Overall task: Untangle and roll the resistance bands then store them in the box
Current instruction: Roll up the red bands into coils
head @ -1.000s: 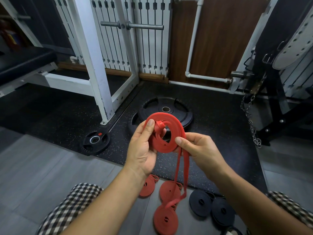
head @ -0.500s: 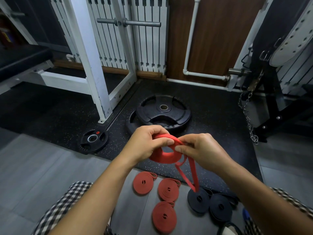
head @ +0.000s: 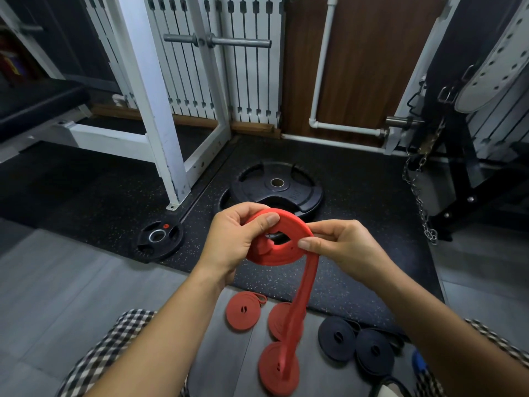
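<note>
The floor is in two parts. The near part is grey plank flooring (head: 71, 282); beyond it lies a black speckled rubber mat (head: 357, 224). On the mat a large black weight plate (head: 277, 184) rests on another, and a small plate (head: 159, 236) lies to the left, at the mat's near edge. A white rack post (head: 151, 96) stands on the mat, with a metal peg (head: 223, 41) on the frame behind it. The far wall has white slats, a brown wood panel (head: 363, 67) and a white pipe (head: 323, 67). A chain (head: 418, 193) hangs on the right beside dark equipment, and a black padded bench (head: 34, 104) sits at the far left.

Above the mat's near edge, both hands hold a half-rolled red band (head: 274, 253). The left hand (head: 229, 242) grips the coil's left side, its thumb on top and its fingers curled beneath. The right hand (head: 340, 247) pinches the coil's right edge, where the loose tail (head: 303, 296) drops towards the floor.

On the grey planks near the person lie three rolled red bands (head: 243, 310) and, to their right, two rolled black bands (head: 337, 342). Checked cloth (head: 114, 348) covers the person's knees at the near edge.
</note>
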{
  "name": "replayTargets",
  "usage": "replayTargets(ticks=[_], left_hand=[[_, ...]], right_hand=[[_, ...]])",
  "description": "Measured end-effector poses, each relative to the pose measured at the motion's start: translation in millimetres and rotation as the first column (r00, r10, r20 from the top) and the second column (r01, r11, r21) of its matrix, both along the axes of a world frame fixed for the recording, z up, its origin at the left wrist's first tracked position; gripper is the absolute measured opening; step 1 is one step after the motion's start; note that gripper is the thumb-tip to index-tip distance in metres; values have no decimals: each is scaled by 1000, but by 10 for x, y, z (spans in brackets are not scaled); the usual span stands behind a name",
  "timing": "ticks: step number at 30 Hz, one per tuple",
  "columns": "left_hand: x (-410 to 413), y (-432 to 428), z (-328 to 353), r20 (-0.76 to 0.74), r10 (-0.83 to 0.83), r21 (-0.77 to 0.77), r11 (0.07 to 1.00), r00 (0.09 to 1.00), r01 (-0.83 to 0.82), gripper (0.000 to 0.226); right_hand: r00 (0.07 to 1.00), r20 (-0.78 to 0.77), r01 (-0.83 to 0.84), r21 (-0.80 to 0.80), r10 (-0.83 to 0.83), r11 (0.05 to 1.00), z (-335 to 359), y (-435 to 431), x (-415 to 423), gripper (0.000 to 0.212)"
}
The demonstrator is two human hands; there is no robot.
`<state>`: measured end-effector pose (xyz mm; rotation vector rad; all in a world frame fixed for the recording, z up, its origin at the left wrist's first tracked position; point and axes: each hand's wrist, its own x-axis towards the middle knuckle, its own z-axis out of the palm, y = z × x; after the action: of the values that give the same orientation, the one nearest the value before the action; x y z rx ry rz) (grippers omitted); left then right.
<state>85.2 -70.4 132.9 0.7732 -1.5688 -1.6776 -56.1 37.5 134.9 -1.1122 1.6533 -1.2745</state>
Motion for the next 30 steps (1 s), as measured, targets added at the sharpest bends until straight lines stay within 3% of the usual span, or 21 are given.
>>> replayTargets(ticks=[4, 10, 13, 16, 22, 26, 28, 30], left_hand=[[29, -45, 21, 20, -28, -14, 1000, 999, 28, 8], [46, -31, 30, 31, -63, 20, 998, 998, 62, 6], [44, -28, 46, 8, -51, 3, 999, 999, 51, 8], [37, -36, 63, -32, -12, 15, 1000, 999, 12, 8], [-3, 9, 35, -97, 39, 161, 987, 995, -23, 8], [-46, 55, -37, -126, 149, 338, 936, 981, -99, 12], [-39, 62, -55, -124, 131, 393, 917, 984, -72, 6], [-16, 49, -43, -112, 37, 351, 936, 993, 5, 9]], right_hand=[[998, 64, -21, 32, 19, 999, 72, 26, -54, 18], [998, -51, -19, 85, 23, 996, 26, 22, -45, 13], [1000, 27, -17, 54, 16, 998, 21, 17, -41, 10], [994, 107, -6, 4, 6, 1000, 15, 16, -16, 23], [981, 196, 9, -45, 0, 999, -66, -9, 50, 24], [969, 246, 2, -61, 13, 998, -89, -22, 114, 24], [977, 215, 12, -41, -3, 999, -78, -29, 95, 25], [981, 192, 16, -8, -14, 1000, -50, -27, 29, 27]])
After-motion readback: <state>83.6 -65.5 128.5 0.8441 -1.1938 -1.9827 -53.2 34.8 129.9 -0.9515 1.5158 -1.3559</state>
